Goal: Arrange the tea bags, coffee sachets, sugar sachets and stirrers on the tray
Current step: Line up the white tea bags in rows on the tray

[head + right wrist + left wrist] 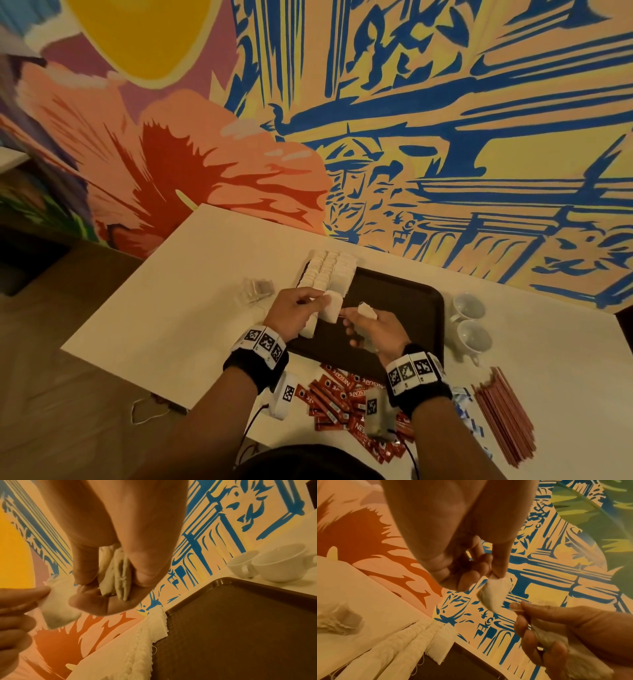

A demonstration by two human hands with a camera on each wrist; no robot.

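A dark brown tray (404, 301) lies on the white table, and rows of white tea bags (327, 270) run along its left edge. Just above the near end of the rows, my left hand (318, 301) pinches a single tea bag (333, 306) by its top (493, 595). My right hand (359, 313) is close beside it over the tray and grips a small stack of tea bags (116, 574) between thumb and fingers. Red coffee sachets (342, 397), blue-and-white sugar sachets (466, 407) and pinkish stirrers (503, 414) lie on the table near me.
Two white cups (471, 322) stand just right of the tray. A crumpled clear wrapper (255, 291) lies on the table left of the tea bag rows. A painted wall runs along the table's far edge. The table's left edge drops to the floor.
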